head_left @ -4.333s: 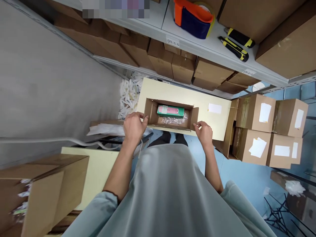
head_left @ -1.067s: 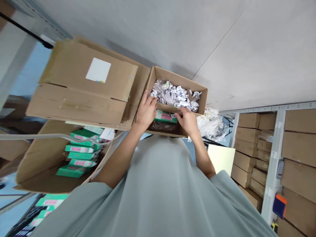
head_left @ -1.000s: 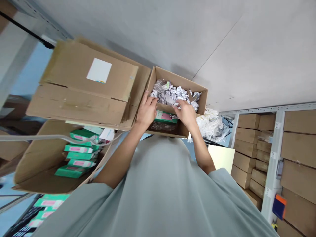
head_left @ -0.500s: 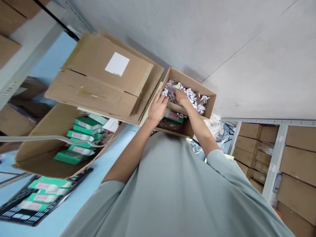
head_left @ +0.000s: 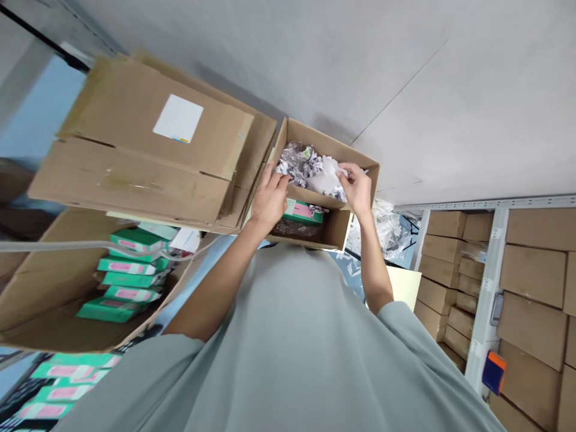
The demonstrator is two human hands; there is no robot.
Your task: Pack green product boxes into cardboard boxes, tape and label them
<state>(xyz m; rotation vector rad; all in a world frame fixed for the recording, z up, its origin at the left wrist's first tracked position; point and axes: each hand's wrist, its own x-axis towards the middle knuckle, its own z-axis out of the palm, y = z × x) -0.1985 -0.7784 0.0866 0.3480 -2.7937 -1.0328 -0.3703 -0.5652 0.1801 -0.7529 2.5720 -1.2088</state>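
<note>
An open cardboard box [head_left: 333, 133] stands against my front, holding crumpled printed paper [head_left: 294, 175] and clear bubble-like plastic [head_left: 293, 153]. My left hand [head_left: 270, 201] grips the box's left wall near the front corner, fingers bent over the rim. My right hand [head_left: 357, 187] is over the box's right half, thumb and fingers closed on a piece of white paper [head_left: 324, 177] lying on the crumpled paper. Nearer my body, a second open compartment or box [head_left: 339, 231] holds a green and pink packet [head_left: 303, 211] and clear plastic.
Flattened cardboard boxes [head_left: 157, 156] lie stacked at the left. Below them, a large open carton [head_left: 58, 258] holds several green boxes [head_left: 130, 266]. White paper scraps [head_left: 384, 231] are heaped at the right, near shelving [head_left: 486, 288] full of cartons. A grey wall [head_left: 405, 90] stands behind.
My right hand has moved right and come out of the crumpled paper, with white paper now at its fingers. My left hand stays at the box wall. The view has shifted right.
</note>
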